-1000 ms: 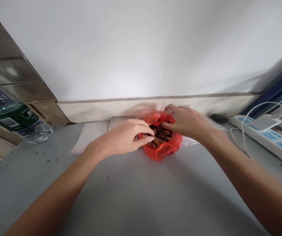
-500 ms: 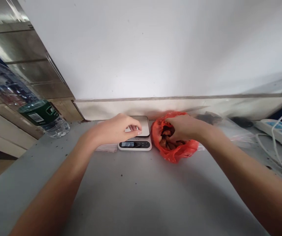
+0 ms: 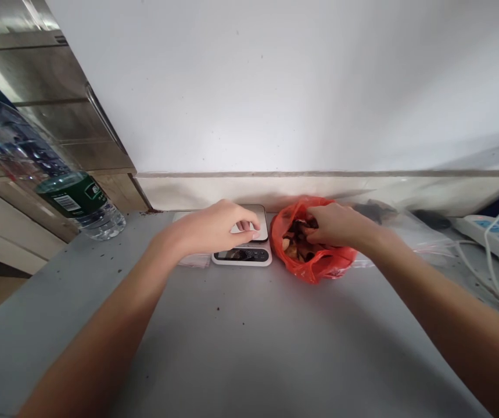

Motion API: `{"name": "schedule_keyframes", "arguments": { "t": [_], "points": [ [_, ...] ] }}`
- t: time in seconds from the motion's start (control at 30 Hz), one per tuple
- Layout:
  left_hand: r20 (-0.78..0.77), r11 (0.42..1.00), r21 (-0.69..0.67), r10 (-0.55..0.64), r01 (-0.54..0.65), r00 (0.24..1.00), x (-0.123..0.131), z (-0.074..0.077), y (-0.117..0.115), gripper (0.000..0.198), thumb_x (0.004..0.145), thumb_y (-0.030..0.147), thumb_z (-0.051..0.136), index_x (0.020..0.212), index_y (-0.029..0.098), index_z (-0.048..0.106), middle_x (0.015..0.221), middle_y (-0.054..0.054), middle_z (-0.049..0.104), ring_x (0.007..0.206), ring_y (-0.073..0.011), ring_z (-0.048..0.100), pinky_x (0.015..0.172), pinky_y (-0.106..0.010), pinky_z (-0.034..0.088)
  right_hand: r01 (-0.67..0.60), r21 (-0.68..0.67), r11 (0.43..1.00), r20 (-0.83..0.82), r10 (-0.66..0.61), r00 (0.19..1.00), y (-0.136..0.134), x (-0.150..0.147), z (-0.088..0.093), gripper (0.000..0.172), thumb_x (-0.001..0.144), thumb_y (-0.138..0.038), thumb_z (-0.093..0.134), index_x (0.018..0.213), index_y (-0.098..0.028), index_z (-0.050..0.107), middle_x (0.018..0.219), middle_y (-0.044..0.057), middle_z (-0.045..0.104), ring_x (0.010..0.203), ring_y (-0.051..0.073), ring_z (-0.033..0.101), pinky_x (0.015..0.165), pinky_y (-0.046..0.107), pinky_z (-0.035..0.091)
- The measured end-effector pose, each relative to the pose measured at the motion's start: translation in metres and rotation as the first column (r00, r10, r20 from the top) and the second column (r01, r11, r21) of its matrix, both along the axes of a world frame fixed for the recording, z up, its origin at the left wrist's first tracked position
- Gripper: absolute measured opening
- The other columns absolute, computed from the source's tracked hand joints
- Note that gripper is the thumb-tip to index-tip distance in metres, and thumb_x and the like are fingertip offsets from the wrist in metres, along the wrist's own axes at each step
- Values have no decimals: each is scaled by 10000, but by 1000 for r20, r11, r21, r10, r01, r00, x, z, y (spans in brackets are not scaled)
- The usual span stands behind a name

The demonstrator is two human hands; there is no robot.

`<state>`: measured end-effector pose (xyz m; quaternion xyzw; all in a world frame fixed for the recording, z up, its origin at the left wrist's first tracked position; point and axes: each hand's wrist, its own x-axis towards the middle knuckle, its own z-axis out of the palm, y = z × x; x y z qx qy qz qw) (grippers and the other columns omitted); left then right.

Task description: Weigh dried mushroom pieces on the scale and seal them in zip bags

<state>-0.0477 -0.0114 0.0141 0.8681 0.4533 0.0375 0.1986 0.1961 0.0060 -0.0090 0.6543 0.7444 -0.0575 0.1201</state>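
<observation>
A small white digital scale (image 3: 246, 254) with a steel pan stands on the grey table near the back wall. My left hand (image 3: 212, 227) rests over the pan, fingers curled together in a pinch; what they hold, if anything, is hidden. Just right of the scale lies an open red plastic bag (image 3: 319, 264) of brown dried pieces (image 3: 295, 244). My right hand (image 3: 336, 225) reaches into the bag's mouth with its fingers closed on the pieces.
A clear water bottle with a green label (image 3: 68, 200) stands at the left. Clear plastic bags (image 3: 406, 235) lie behind the red bag. A white power strip (image 3: 495, 235) with white cables sits at the far right. Small crumbs dot the grey table (image 3: 249, 337).
My left hand has left the red bag and moved left onto the scale's pan. The right hand has gone deeper into the bag. The view has shifted left, which brings the scale into sight.
</observation>
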Motion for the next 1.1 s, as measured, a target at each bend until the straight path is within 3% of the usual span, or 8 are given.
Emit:
{"name": "schedule_keyframes", "arguments": {
  "t": [0.13, 0.3, 0.43, 0.63, 0.77, 0.9, 1.0, 1.1],
  "points": [
    [8, 1000, -7, -2, 2, 1000, 0, 1, 1, 351, 980, 433, 504, 1131, 255, 766, 1177, -56, 784, 1006, -257, 731, 831, -326, 522, -58, 17, 998, -137, 60, 989, 3, 18, 7, 45, 835, -243, 646, 845, -236, 689, 861, 52, 748, 780, 256, 683, 618, 326, 442],
    [-8, 1000, -5, 13, -13, 1000, -4, 6, 2, 377, 981, 433, 488, 1159, 249, 765, 1216, -51, 782, 1033, -255, 727, 820, -316, 519, -121, 40, 992, -332, 127, 935, 6, 31, 35, 277, 770, -381, 719, 1013, -257, 764, 950, 49, 777, 829, 260, 698, 654, 327, 498],
    [-64, 995, -25, 95, -97, 993, -16, 14, 5, 466, 973, 506, 484, 1306, 271, 710, 1326, -51, 748, 1120, -264, 707, 869, -315, 525, -185, 103, 977, -468, 212, 858, 10, 8, 45, 364, 784, -436, 734, 1105, -266, 760, 1031, 50, 770, 876, 243, 691, 683, 315, 513],
    [-297, 953, -104, 243, -284, 924, -45, 19, 13, 598, 922, 574, 477, 1448, 320, 607, 1480, -48, 658, 1230, -317, 662, 951, -373, 529, -201, 92, 975, -484, 220, 847, 20, -58, 23, 312, 841, -179, 704, 1147, -235, 728, 1087, 50, 755, 877, 192, 662, 718, 283, 480],
    [-380, 935, -149, 246, -321, 892, -54, 17, 14, 606, 909, 523, 478, 1485, 360, 571, 1567, -24, 586, 1309, -335, 617, 983, -384, 524, -234, 55, 971, -430, 235, 872, 21, -85, 3, 310, 877, -166, 654, 1175, -213, 725, 1111, 91, 733, 860, 207, 657, 674, 284, 461],
    [-380, 942, -176, 203, -286, 903, -56, 16, 15, 630, 919, 500, 462, 1529, 355, 517, 1563, -38, 590, 1306, -330, 617, 970, -371, 523, -260, 62, 964, -411, 262, 873, 17, -90, -5, 523, 880, -218, 696, 1400, -238, 650, 1310, 140, 660, 936, 232, 684, 759, 301, 491],
    [-377, 941, -180, 202, -286, 904, -57, 16, 16, 629, 909, 492, 476, 1519, 351, 528, 1566, -41, 587, 1310, -336, 612, 958, -369, 523, -263, 55, 963, -463, 258, 848, 15, -84, -3, 585, 915, -283, 697, 1489, -257, 584, 1199, 121, 720, 972, 246, 695, 800, 310, 506],
    [-367, 947, -160, 204, -277, 908, -58, 17, 16, 597, 903, 467, 485, 1478, 336, 575, 1573, -46, 582, 1295, -344, 622, 931, -366, 527, -198, 67, 978, -534, 203, 820, 15, -75, 0, 537, 956, -358, 676, 1476, -250, 595, 1173, 114, 765, 1041, 259, 703, 834, 317, 525]
  ]
}}
